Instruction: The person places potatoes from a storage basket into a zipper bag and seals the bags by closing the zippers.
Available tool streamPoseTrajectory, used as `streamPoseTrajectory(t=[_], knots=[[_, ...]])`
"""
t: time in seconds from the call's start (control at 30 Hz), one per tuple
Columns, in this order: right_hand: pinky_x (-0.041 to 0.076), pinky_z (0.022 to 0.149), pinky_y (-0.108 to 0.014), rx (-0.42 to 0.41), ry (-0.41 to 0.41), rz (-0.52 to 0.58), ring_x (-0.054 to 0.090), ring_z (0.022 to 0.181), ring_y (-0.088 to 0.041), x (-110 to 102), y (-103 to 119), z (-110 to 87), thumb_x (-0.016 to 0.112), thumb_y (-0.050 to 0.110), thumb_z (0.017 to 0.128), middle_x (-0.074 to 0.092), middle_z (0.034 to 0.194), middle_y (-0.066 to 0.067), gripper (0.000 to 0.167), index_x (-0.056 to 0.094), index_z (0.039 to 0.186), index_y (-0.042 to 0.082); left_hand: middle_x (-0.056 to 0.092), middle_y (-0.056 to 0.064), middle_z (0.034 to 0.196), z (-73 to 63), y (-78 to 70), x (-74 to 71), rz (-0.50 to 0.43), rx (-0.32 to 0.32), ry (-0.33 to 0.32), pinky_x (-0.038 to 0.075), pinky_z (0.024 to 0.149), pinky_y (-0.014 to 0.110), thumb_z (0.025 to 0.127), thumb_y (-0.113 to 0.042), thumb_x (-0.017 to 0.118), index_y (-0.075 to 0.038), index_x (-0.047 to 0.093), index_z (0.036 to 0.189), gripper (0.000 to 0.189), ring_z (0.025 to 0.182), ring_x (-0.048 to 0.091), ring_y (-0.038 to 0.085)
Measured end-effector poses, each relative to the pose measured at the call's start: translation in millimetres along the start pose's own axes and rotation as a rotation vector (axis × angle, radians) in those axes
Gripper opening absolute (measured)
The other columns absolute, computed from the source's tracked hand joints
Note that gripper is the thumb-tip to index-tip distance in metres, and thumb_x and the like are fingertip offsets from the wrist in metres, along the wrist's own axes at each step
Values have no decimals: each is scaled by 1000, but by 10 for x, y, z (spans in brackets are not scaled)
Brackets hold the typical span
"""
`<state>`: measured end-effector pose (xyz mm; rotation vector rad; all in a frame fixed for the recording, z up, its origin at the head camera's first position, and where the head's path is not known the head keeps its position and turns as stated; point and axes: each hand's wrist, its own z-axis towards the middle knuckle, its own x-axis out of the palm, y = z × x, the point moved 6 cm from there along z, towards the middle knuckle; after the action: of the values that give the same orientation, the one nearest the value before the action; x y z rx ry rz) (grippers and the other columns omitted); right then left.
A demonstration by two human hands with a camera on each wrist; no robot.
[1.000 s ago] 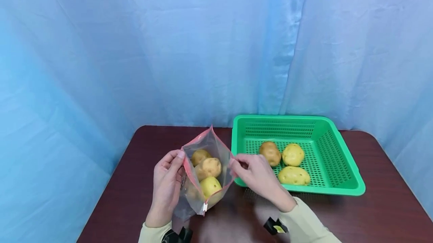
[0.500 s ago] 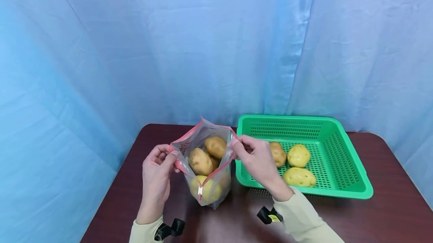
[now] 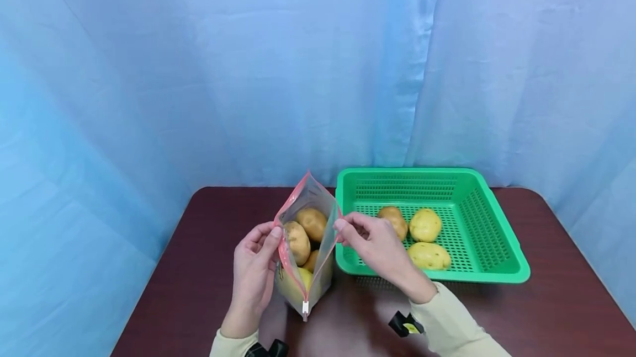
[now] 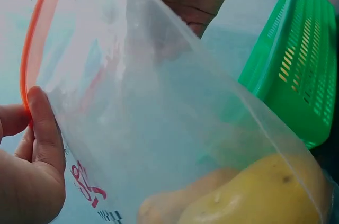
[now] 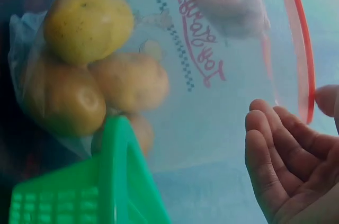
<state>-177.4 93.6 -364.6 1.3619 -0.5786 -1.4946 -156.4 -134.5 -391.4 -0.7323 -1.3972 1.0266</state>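
Observation:
A clear zip bag (image 3: 325,274) with a pink-red zip edge stands with its mouth spread, several potatoes (image 3: 297,242) inside. My left hand (image 3: 255,274) pinches the left side of its rim between thumb and fingers. On the opposite side, my right hand (image 3: 377,244) pinches the rim. A white slider (image 3: 305,307) sits at the near end of the zip. Through the plastic, the left wrist view shows a yellow potato (image 4: 259,192) low in the bag. Red lettering (image 5: 204,38) on the bag's side shows in the right wrist view.
A green perforated basket (image 3: 472,277) stands right of the bag, close to my right hand. It holds a brown potato (image 3: 394,221) and two yellow potatoes (image 3: 425,225). Behind the dark table (image 3: 218,235) hangs a blue curtain (image 3: 248,70).
The bag's mouth spread wide and then narrowed as my left hand moved left, then back right. The potatoes inside shifted, and the bag turned a little. Both hands kept hold of the rim.

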Motion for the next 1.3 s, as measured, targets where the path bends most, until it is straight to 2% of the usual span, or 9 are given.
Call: streamPoseTrajectory(t=[0.17, 0.27, 0.43, 0.57, 0.7, 0.87, 1.1, 1.3], knots=[[58, 77, -31, -55, 8, -99, 73, 86, -12, -190, -24, -30, 58, 36, 107, 75, 96, 7, 21, 74, 108, 23, 72, 3, 93, -17, 12, 10, -44, 6, -7, 56, 67, 19, 101, 1, 63, -8, 74, 100, 13, 76, 63, 5], [58, 80, -32, -54, -4, -166, 71, 89, -7, -345, -70, -31, 61, 36, 106, 75, 103, 8, 22, 75, 113, 20, 72, 3, 92, -22, 1, 24, -48, 14, -5, 55, 66, 19, 101, 1, 63, -8, 74, 100, 14, 75, 63, 6], [58, 81, -36, -6, 23, -250, 70, 95, -10, -573, -170, -8, 61, 42, 105, 74, 110, 8, 29, 73, 120, 20, 72, 3, 93, -14, -29, 48, -47, 27, 4, 56, 66, 19, 101, 0, 64, -7, 74, 100, 13, 74, 63, 6], [57, 79, -39, -45, 50, -330, 70, 96, -13, -722, -236, 61, 63, 40, 104, 73, 113, 5, 31, 72, 122, 17, 72, 3, 92, -5, -34, 60, -34, 21, 4, 55, 64, 19, 101, -2, 65, -6, 74, 100, 10, 72, 62, 6], [57, 86, -45, -97, 82, -395, 70, 105, -22, -833, -329, 168, 66, 38, 103, 72, 123, -1, 35, 71, 126, 12, 73, 5, 93, -5, -18, 65, -21, 1, 3, 55, 65, 19, 101, -3, 66, -4, 73, 100, 7, 74, 63, 7], [54, 95, -53, -118, 150, -461, 65, 117, -31, -904, -464, 273, 67, 36, 102, 68, 131, -8, 40, 68, 131, 8, 73, 5, 94, -28, 0, 59, -11, -14, 3, 54, 66, 19, 101, -2, 66, -5, 73, 100, 8, 74, 63, 7], [47, 104, -55, -144, 254, -532, 59, 128, -33, -925, -628, 377, 68, 35, 101, 66, 135, -9, 44, 66, 135, 7, 73, 3, 92, -45, 13, 81, -19, -13, 27, 54, 64, 19, 101, -1, 65, -7, 73, 99, 10, 73, 62, 6], [46, 106, -55, -153, 334, -578, 57, 131, -33, -922, -803, 470, 70, 40, 99, 64, 139, -10, 50, 64, 136, 7, 73, 3, 92, -37, 8, 90, -19, -11, 29, 55, 65, 19, 100, -1, 65, -3, 72, 100, 7, 74, 62, 6]])
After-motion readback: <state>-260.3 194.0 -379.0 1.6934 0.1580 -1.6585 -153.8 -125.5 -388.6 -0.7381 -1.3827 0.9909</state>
